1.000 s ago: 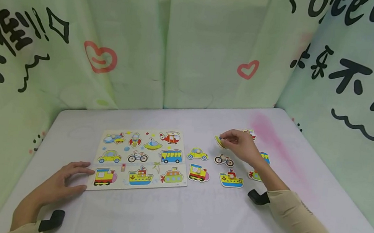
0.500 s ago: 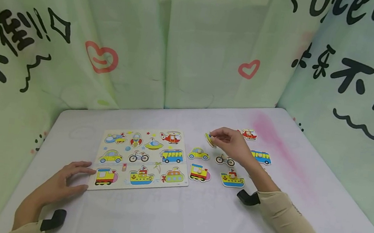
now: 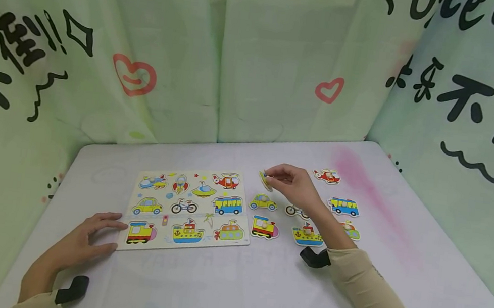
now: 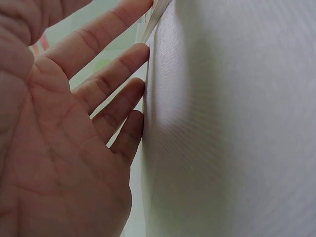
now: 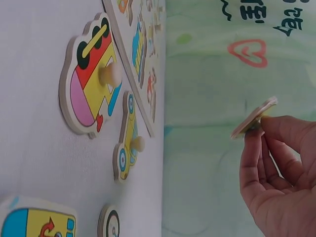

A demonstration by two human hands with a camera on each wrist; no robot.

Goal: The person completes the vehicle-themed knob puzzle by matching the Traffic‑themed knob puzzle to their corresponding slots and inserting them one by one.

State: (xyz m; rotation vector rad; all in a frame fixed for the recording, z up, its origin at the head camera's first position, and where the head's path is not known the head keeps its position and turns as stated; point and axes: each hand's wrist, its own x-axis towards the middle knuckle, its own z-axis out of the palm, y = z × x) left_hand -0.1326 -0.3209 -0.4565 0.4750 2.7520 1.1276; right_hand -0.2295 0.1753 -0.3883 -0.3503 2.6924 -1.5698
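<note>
My right hand [image 3: 296,185] pinches a thin yellow-green puzzle piece [image 3: 266,180] by its knob, between thumb and fingertips. Tilted on edge, the piece is up off the table, just right of the puzzle board's upper right corner. In the right wrist view that piece [image 5: 254,118] shows mostly its pale edge. The white puzzle board [image 3: 204,204] carries pictures of vehicles. My left hand [image 3: 74,241] rests at the board's left edge, thumb and fingers apart. In the left wrist view, its fingers [image 4: 106,79] are nearly straight, with the fingertips on the white cloth.
Right of the board lie a car piece [image 3: 263,202], a train piece [image 3: 264,228], a ship piece [image 3: 306,236] and a bicycle piece [image 3: 294,210] partly behind the wrist. Farther right are helicopter [image 3: 328,176], bus [image 3: 344,207] and submarine [image 3: 350,230] pieces. Green printed curtains [image 3: 256,74] surround the table.
My right hand has moved left toward the board with the puzzle piece, uncovering the helicopter, bus and submarine pieces. My left hand has stayed at the board's edge.
</note>
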